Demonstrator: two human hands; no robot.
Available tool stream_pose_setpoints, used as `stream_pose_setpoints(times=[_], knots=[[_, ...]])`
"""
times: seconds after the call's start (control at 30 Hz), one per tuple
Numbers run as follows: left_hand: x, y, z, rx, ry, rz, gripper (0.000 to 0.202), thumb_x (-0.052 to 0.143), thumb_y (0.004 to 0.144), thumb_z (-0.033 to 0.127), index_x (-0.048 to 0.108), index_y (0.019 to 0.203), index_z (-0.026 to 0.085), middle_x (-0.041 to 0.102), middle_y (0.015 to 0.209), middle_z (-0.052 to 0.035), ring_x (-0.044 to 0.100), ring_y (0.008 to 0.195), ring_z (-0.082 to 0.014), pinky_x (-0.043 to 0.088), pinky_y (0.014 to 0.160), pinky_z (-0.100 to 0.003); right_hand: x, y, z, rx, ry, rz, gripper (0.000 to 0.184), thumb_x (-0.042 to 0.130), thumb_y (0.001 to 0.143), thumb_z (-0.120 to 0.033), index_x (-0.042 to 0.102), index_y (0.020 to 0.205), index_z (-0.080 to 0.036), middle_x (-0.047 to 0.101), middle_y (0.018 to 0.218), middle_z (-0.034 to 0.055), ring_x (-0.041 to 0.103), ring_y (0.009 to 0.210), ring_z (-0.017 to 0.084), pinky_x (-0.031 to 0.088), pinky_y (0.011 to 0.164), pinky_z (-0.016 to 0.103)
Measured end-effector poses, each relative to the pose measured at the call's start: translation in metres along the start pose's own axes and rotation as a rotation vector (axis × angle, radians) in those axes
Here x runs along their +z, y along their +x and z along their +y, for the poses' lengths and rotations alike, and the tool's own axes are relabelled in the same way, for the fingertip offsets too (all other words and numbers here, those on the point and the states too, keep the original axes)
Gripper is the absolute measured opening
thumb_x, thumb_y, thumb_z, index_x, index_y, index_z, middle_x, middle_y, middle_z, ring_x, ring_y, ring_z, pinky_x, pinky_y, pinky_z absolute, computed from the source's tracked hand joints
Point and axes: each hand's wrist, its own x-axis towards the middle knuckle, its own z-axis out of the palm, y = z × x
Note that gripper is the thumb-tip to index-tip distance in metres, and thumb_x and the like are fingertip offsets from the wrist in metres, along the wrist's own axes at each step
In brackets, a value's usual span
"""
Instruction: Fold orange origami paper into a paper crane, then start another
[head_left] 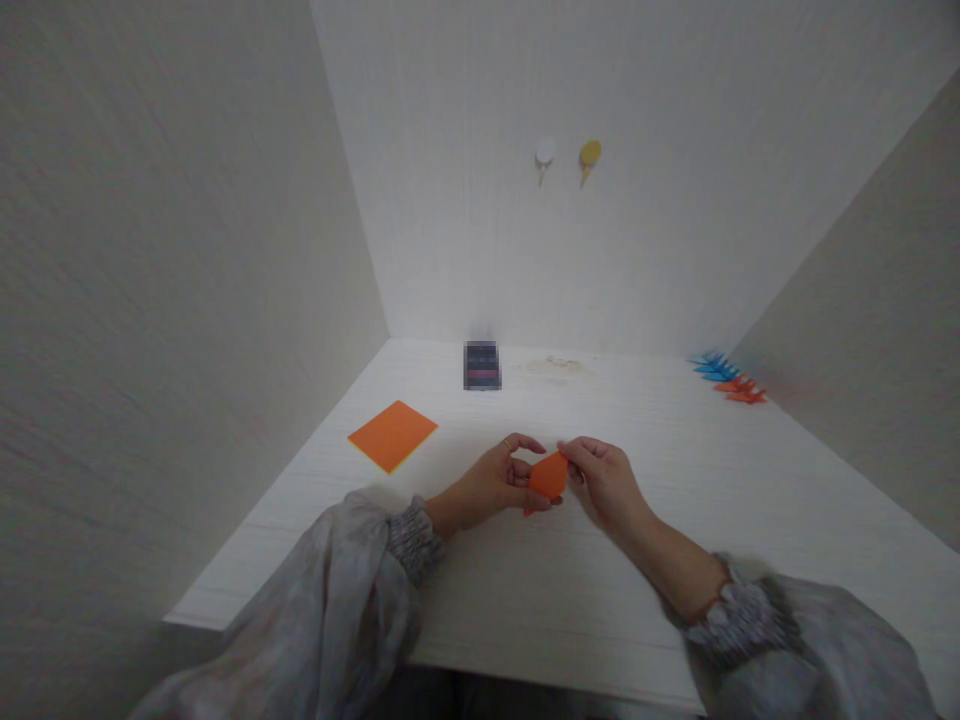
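Observation:
A small folded piece of orange paper (548, 476) is held up between my two hands, over the middle of the white table. My left hand (506, 478) grips its lower left part, thumb in front and the other fingers partly behind it; a ring shows on one finger. With thumb and forefinger, my right hand (600, 470) pinches the paper's upper right edge. Some fingertips are hidden behind the paper. To the left lies a flat stack or sheet of orange paper (393, 436) with a thin yellow edge.
Folded blue paper figures (715, 366) and orange paper figures (741, 389) line the table's far right edge. A dark blurred object (481, 366) sits at the back. White (544, 152) and yellow (590, 154) hooks hang on the back wall. Side walls enclose the white table (600, 620).

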Motion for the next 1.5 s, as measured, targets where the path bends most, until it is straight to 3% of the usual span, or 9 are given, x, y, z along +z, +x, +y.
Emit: stream_pose_setpoints(times=[0.17, 0.43, 0.93, 1.07, 1.3, 1.5], knots=[[0.001, 0.0, 0.003, -0.004, -0.019, -0.009, 0.058, 0.073, 0.057, 0.014, 0.036, 0.101, 0.019, 0.068, 0.077, -0.0074, 0.064, 0.065, -0.0168, 0.044, 0.052, -0.02, 0.001, -0.002, -0.003, -0.018, 0.002, 0.015, 0.029, 0.065, 0.062, -0.033, 0.05, 0.043, -0.017, 0.039, 0.04, -0.0051, 0.03, 0.04, 0.007, 0.02, 0.042, 0.023], [0.0, -0.002, 0.002, -0.013, -0.062, -0.05, 0.06, 0.072, 0.057, 0.009, 0.037, 0.103, 0.019, 0.067, 0.085, -0.0077, 0.064, 0.079, -0.0185, 0.047, 0.072, -0.03, -0.004, -0.001, -0.003, -0.07, -0.009, 0.048, 0.03, 0.063, 0.065, -0.032, 0.049, 0.044, -0.017, 0.038, 0.04, -0.0054, 0.03, 0.04, 0.007, 0.02, 0.042, 0.024], [-0.008, -0.001, 0.0, -0.047, -0.093, -0.051, 0.063, 0.073, 0.056, 0.01, 0.036, 0.107, 0.018, 0.067, 0.084, -0.0088, 0.064, 0.079, -0.0185, 0.047, 0.073, -0.031, -0.006, 0.004, -0.002, -0.098, 0.014, 0.062, 0.03, 0.064, 0.064, -0.03, 0.048, 0.043, -0.017, 0.039, 0.04, -0.0056, 0.03, 0.04, 0.007, 0.02, 0.043, 0.024], [-0.012, -0.001, -0.005, -0.117, -0.081, -0.086, 0.068, 0.074, 0.055, 0.011, 0.035, 0.11, 0.019, 0.067, 0.084, -0.0092, 0.064, 0.079, -0.0192, 0.047, 0.073, -0.033, -0.015, 0.012, -0.003, -0.147, 0.039, 0.15, 0.029, 0.063, 0.064, -0.029, 0.048, 0.043, -0.017, 0.04, 0.041, -0.0051, 0.031, 0.042, 0.008, 0.021, 0.044, 0.024], [-0.01, 0.001, -0.002, -0.036, -0.183, 0.017, 0.062, 0.071, 0.053, 0.004, 0.04, 0.105, 0.017, 0.065, 0.092, -0.0097, 0.063, 0.082, -0.0189, 0.045, 0.075, -0.031, -0.014, 0.011, 0.002, -0.115, 0.003, 0.085, 0.027, 0.065, 0.063, -0.03, 0.052, 0.044, -0.016, 0.041, 0.04, -0.0043, 0.032, 0.041, 0.008, 0.021, 0.043, 0.024], [-0.004, 0.003, 0.002, -0.058, -0.184, 0.154, 0.036, 0.062, 0.068, 0.024, 0.048, 0.1, 0.013, 0.064, 0.086, -0.0089, 0.062, 0.072, -0.0164, 0.047, 0.063, -0.029, -0.005, 0.004, 0.009, -0.078, -0.014, -0.003, 0.028, 0.066, 0.063, -0.034, 0.051, 0.046, -0.017, 0.041, 0.041, -0.0052, 0.032, 0.04, 0.008, 0.022, 0.042, 0.023]])
